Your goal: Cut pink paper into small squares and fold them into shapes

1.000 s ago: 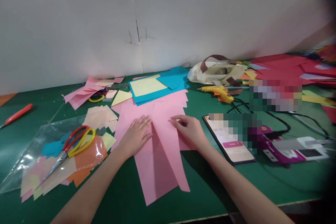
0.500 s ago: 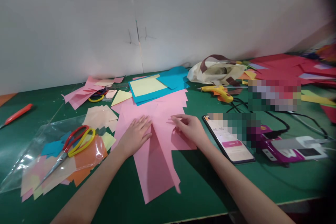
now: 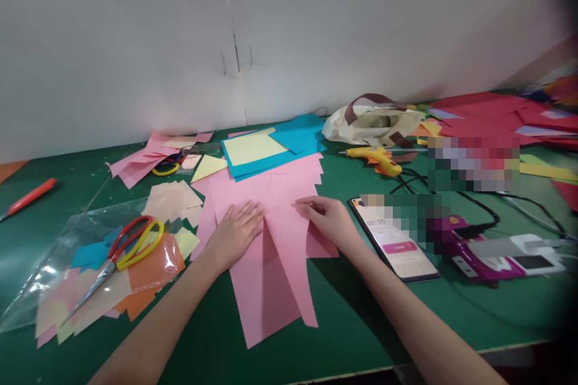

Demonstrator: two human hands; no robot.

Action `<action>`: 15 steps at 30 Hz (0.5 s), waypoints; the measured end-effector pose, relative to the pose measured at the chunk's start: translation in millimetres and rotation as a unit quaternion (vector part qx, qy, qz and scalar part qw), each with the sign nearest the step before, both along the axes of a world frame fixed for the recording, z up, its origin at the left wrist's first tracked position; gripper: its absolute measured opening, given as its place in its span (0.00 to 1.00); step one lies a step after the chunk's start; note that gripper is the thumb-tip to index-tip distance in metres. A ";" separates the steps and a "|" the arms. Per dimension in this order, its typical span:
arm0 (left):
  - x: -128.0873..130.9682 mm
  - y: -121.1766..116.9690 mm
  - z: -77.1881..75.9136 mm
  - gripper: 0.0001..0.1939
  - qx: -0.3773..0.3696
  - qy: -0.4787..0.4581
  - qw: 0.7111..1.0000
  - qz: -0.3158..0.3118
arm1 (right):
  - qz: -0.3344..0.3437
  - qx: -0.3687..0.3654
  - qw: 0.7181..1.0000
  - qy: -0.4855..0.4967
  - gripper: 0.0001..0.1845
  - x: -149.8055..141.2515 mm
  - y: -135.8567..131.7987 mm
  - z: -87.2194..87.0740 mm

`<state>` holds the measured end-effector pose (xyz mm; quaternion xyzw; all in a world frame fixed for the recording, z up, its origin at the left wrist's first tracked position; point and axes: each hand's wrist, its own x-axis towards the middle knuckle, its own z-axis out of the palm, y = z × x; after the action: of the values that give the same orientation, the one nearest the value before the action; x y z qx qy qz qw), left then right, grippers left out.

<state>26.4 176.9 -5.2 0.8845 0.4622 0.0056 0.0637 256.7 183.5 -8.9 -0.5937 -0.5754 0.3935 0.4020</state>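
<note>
Paper lies under both my hands: a pink sheet (image 3: pixel 261 319) on the green table (image 3: pixel 203 340), on my side of the blue sheets (image 3: pixel 311 130), with more pink layers showing around it. My left hand (image 3: pixel 235 236) rests on it with the palm down and the fingers spread, pressing lightly by the look of it and gripping nothing. My right hand (image 3: pixel 332 222) is bent, thumb and forefinger drawn close together over the pink; whether they really pinch an edge I cannot tell.

As for how far along this is, I judge it to be partway. One side of the pink sheet is raised into a long flap that leans across and throws a shadow on the part beneath. The flap stands open towards me, and I see no flat crease along it. How much is left beyond that, I cannot say.

Measured from the blue sheets, a pale yellow sheet (image 3: pixel 253 147) lies on top of them. To their left and nearer me, red-and-yellow scissors (image 3: pixel 108 269) sit on a clear plastic bag (image 3: pixel 45 261) among paper offcuts. To their right are a cloth bag (image 3: pixel 345 126) and a yellow glue gun (image 3: pixel 383 162), and nearer me on that side a phone (image 3: pixel 401 261). Neither hand touches any of these.
</note>
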 end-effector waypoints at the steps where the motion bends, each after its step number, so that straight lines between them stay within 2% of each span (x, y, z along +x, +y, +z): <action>1: -0.3 -1.0 0.8 0.25 0.002 0.000 1.000 -0.004 | -0.003 -0.001 1.000 0.010 0.17 -0.8 -0.6 1.8; 4: -2.6 -3.3 3.4 0.28 -0.001 0.000 1.000 -0.009 | 0.025 -0.046 0.995 0.079 0.20 -4.6 -3.3 8.8; 8: -4.3 -3.0 5.1 0.31 -0.018 0.004 1.000 0.001 | 0.089 -0.113 0.973 0.180 0.21 -7.8 -6.2 14.9; 11: -2.7 -2.6 5.1 0.30 -0.044 -0.015 0.999 -0.007 | 0.105 -0.114 0.973 0.174 0.20 -6.4 -5.9 13.2; 15: 0.0 -4.0 3.9 0.30 -0.071 -0.048 0.996 -0.005 | 0.095 -0.075 0.986 0.111 0.18 -3.0 -4.2 8.1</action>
<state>26.3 173.0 -1.3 0.8789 0.4532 0.0149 0.1483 253.8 179.2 -0.8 -0.5173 -0.5499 0.5354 0.3787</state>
